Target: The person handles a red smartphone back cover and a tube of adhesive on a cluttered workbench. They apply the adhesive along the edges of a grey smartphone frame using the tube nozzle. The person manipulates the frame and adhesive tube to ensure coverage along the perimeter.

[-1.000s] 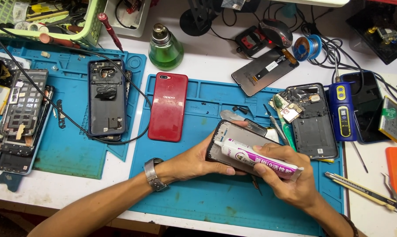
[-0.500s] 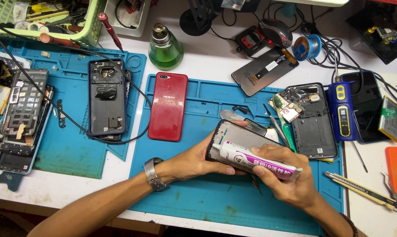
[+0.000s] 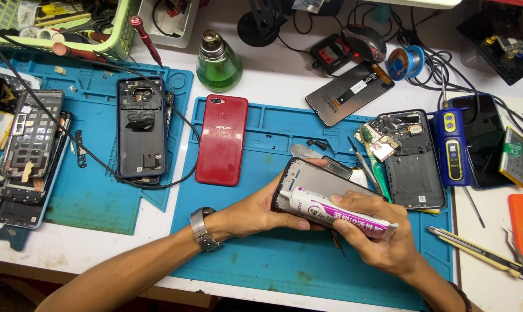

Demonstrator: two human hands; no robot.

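The left hand [image 3: 256, 212] is closed around a dark phone frame [image 3: 319, 186], held over the blue mat [image 3: 261, 260] on the surface. The right hand [image 3: 377, 240] grips a white glue tube [image 3: 339, 215]; its tip seems to touch the frame's left end. A red phone [image 3: 222, 140] lies near.

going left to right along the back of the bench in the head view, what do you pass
green basket → red-handled screwdriver → green glass bottle → loose phone screen → blue solder spool → black tray
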